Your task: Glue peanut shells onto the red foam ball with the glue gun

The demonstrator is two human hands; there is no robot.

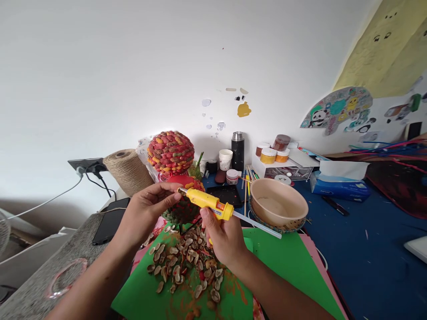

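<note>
My right hand [223,235] grips a yellow hot glue gun [208,203], its nozzle pointing left and a clear glue stick [258,226] poking out at the back. My left hand [148,209] is pinched right at the nozzle tip, fingers closed on something small that I cannot make out. Just behind the hands stands a dark ball partly covered in painted shells [183,209]. Below them a heap of peanut shells [187,264] lies on green paper [283,262].
A finished red-and-yellow shell ball [171,152] and a twine spool [128,171] stand at the back left. A tan bowl [278,205], paint jars [268,155], a black flask [238,152], a tissue box [340,184] and a phone [110,222] surround the work spot.
</note>
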